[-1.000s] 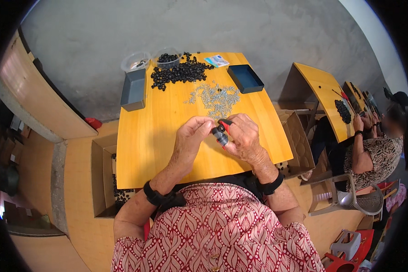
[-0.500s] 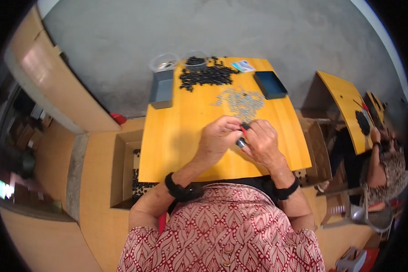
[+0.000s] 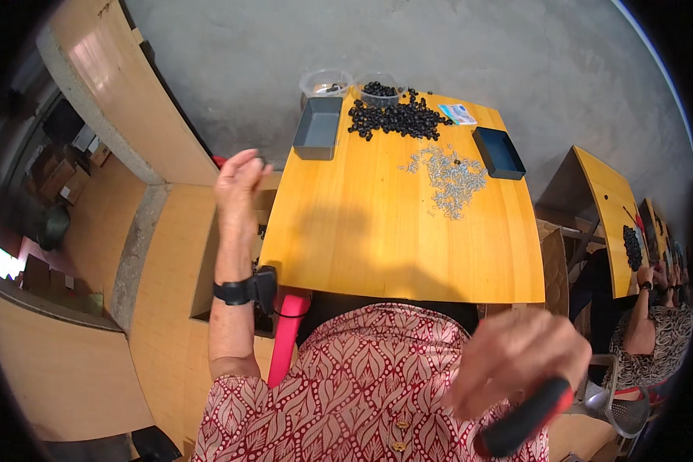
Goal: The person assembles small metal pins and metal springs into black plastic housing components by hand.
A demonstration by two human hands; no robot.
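Note:
My left hand (image 3: 237,192) is raised beyond the table's left edge, over the cardboard box on the floor. Its fingers are pinched, and a small black part (image 3: 262,160) shows at their tips. Close to my body on the right, my right hand (image 3: 520,358) is closed round a tool with a black-and-red handle (image 3: 525,420); the hand is somewhat blurred and the tool's working end is hidden. On the yellow table (image 3: 346,254) lie a heap of small black parts (image 3: 400,119) and a spread of small silvery screw-like pieces (image 3: 453,181).
A grey tray (image 3: 318,131) and a dark blue tray (image 3: 502,154) flank the heaps. Behind stand two clear round tubs, one (image 3: 326,81) beside the other (image 3: 379,91). A cardboard box (image 3: 202,296) stands left of the table. Another person (image 3: 651,339) works at a table on the right.
My hands, together over the table before, have parted. The left swung out past the table's left edge with the small black part; the right drew back toward my body with the tool.

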